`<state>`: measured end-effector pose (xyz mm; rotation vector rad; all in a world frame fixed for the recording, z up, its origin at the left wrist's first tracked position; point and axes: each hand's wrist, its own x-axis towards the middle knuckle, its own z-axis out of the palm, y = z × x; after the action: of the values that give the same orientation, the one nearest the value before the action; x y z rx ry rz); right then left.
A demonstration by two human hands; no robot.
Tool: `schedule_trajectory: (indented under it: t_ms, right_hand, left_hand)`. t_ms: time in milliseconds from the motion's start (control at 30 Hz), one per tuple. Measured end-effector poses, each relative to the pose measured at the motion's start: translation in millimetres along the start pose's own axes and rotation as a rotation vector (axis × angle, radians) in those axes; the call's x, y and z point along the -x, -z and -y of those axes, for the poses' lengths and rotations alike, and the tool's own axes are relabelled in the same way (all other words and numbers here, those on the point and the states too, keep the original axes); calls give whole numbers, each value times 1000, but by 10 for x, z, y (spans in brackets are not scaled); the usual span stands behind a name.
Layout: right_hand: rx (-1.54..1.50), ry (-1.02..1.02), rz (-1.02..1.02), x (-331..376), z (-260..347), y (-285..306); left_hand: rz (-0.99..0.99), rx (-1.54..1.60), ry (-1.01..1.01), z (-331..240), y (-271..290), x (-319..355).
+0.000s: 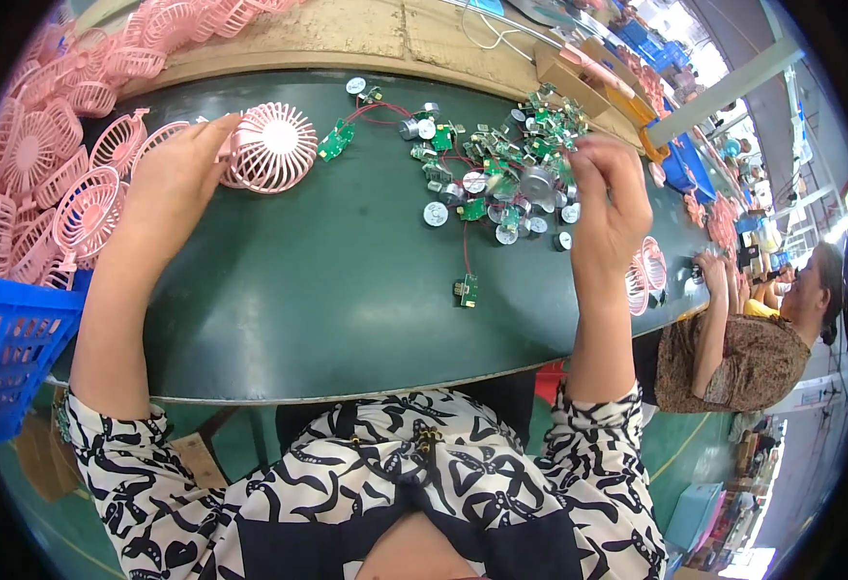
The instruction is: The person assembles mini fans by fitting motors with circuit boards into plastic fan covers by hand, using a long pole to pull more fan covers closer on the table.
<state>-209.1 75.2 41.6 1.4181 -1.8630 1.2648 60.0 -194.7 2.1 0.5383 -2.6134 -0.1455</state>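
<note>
Pink fan guard is at the left of the green table, its edge pinched by the left hand. Hands stand well apart; the right hand, curled beside the circuit-board pile, cannot be confirmed as holding anything.

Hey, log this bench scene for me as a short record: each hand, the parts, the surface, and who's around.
Left hand: fingers at the edge of a pink cage
Right hand: fingers curled, at the right side of the parts pile; anything held is hard to tell
Parts pile: motors and green boards, jumbled together
Surface: dark green table
Far left: heap of pink cages, blue basket nearer the person
Others: a co-worker at the right
</note>
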Motion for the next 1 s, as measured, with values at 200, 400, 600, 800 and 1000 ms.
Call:
schedule_trajectory:
  t_ms: [200,400,600,800,1000]
  right_hand:
    - [-9,-249,54,717,88,382]
    - [274,-53,296,889,60,394]
    - [434,53,343,703,9,187]
    - [334,-247,252,1055,252,258]
    - [360,-231,393,1087,278,158]
  left_hand:
    - [-257,13,-59,-91,38,-41]
    - [-467,469,76,-276,109,45]
    - [299,1094,385,-722,-187,219]
    - [491,882,366,-815,-104,150]
    - [364,679,94,-726,4,132]
